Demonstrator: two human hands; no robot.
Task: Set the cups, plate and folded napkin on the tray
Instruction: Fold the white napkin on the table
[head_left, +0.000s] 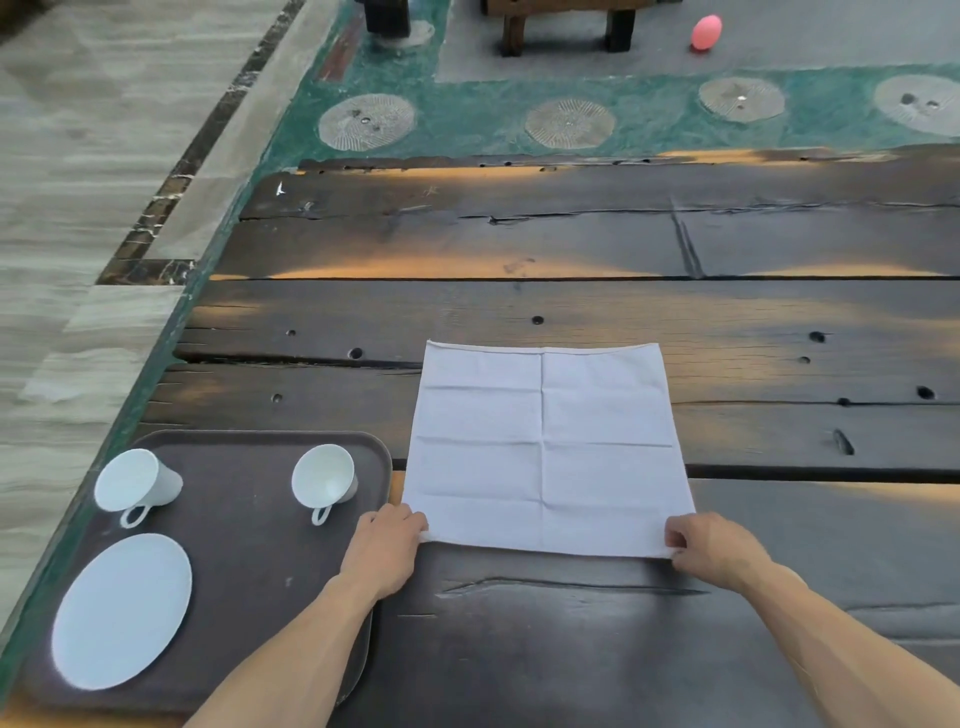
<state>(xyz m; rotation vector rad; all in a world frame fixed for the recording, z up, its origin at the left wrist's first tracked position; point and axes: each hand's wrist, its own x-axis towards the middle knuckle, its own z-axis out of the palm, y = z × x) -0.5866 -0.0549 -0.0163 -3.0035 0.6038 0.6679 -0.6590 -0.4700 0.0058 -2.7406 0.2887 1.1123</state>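
Observation:
A white napkin (545, 447) lies spread flat on the dark wooden table, with fold creases across it. My left hand (387, 545) pinches its near left corner and my right hand (711, 548) pinches its near right corner. To the left sits a dark brown tray (249, 561). On the tray stand two white cups, one at the far left (136, 480) and one at the far right (324, 477), both with handles toward me. A white plate (122, 610) rests on the tray's near left part.
The plank table (571, 244) stretches far ahead and to the right. Its left edge runs just beside the tray, with tiled floor beyond. A pink balloon (706, 32) and wooden furniture legs (566, 31) stand on the floor past the table.

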